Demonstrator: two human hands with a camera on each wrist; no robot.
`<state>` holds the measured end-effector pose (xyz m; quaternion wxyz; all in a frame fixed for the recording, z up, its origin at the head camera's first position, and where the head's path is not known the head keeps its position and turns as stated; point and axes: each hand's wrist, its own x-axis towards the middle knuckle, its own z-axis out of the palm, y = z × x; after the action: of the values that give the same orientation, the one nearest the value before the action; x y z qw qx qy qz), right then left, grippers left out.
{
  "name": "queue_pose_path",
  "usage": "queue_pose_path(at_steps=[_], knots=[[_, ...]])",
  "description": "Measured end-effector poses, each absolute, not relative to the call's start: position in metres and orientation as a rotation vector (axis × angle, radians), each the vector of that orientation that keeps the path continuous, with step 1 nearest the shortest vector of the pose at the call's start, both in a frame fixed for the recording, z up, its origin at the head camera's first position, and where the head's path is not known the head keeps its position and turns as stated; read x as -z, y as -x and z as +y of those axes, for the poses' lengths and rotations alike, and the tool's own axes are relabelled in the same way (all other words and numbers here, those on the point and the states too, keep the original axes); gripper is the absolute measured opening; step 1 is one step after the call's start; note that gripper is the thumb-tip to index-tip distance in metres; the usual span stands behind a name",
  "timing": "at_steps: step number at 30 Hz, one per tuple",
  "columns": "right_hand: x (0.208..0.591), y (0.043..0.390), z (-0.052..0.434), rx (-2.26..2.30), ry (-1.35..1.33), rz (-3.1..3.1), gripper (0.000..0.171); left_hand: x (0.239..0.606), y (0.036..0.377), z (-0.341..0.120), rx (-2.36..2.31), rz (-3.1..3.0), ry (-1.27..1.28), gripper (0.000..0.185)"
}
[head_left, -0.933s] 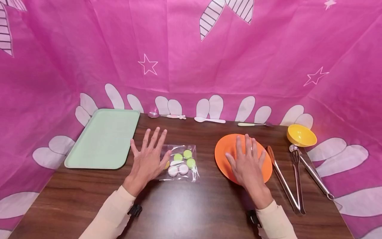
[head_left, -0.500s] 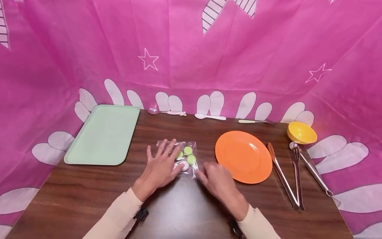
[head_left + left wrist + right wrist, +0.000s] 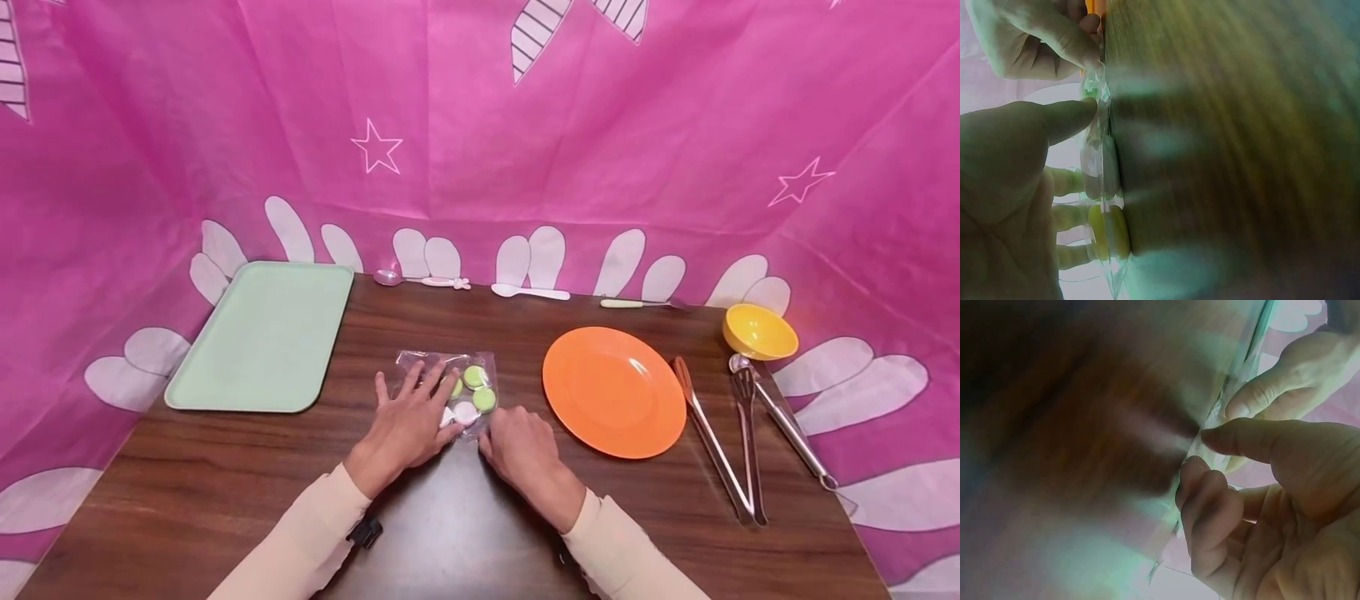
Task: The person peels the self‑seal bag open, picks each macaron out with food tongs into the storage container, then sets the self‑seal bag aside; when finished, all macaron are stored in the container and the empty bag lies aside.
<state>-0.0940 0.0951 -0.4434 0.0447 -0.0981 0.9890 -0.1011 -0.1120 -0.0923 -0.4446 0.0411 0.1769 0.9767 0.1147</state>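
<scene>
A clear plastic bag [image 3: 450,358] lies flat on the table, with light green macarons [image 3: 484,400] and pale ones [image 3: 465,412] inside. A yellow macaron [image 3: 1110,231] also shows through the plastic in the left wrist view. Spread fingers of my left hand [image 3: 405,429] rest over the bag's left part and cover some of its contents. At the near right corner, my right hand [image 3: 523,450] has its fingers curled; thumb and forefinger pinch the bag's edge, as the right wrist view shows.
An orange plate [image 3: 615,392] sits right of the bag, a pale green tray [image 3: 258,337] to its left. Tongs [image 3: 712,442], a long-handled metal utensil [image 3: 791,437] and a yellow bowl [image 3: 760,333] stand far right. A pink spoon [image 3: 442,282], white spoon [image 3: 531,292] and green-handled utensil [image 3: 622,303] line the back.
My right hand has come left from above the plate to the bag's near right corner and curled its fingers. My left hand has shifted right and down onto the bag.
</scene>
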Motion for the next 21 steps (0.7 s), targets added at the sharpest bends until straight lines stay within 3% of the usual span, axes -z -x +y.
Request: queue_pose_path(at_steps=[6,12,17,21], knots=[[0.456,0.101,0.103,0.367,0.398,3.046,0.024,0.443,0.112,-0.09,-0.355,2.982,-0.534,0.077],[0.431,0.138,0.11,0.572,0.451,3.058,0.011,0.441,0.115,-0.091,-0.351,2.923,-0.522,0.078],[0.431,0.191,0.116,0.67,0.609,2.926,0.036,0.436,0.121,-0.092,-0.349,2.879,-0.507,0.081],[0.435,0.218,0.118,0.693,0.709,2.776,0.029,0.434,0.127,-0.09,-0.393,2.836,-0.539,0.082]])
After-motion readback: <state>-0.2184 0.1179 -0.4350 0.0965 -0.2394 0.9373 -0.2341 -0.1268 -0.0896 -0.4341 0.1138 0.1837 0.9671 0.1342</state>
